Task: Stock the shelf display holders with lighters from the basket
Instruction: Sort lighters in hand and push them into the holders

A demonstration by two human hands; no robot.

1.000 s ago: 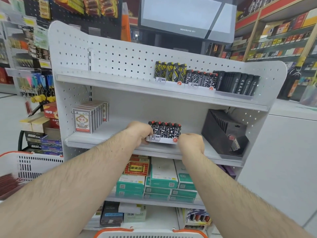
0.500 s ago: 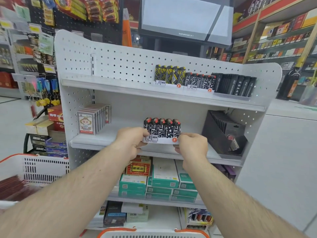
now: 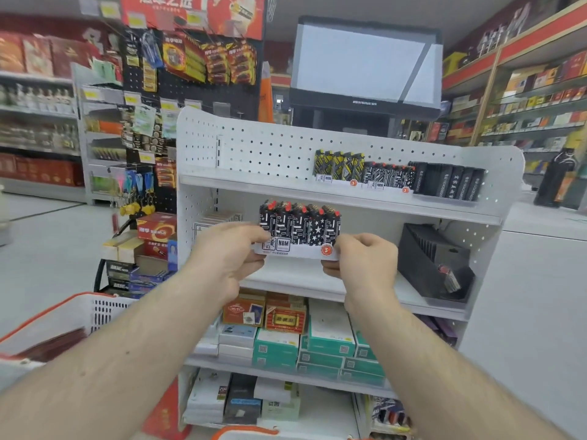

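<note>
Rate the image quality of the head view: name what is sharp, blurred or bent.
Head view: even shop lighting, no hard shadows; the lighter holder gripped by the left hand and right hand reads fairly sharp; left-side hanging goods smear with motion blur; wide-angle lens bows the white shelf unit.

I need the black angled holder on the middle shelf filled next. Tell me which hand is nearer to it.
Right. The right hand grips the lighter holder's right end, just left of the black angled holder. The left hand grips the far end.
</note>
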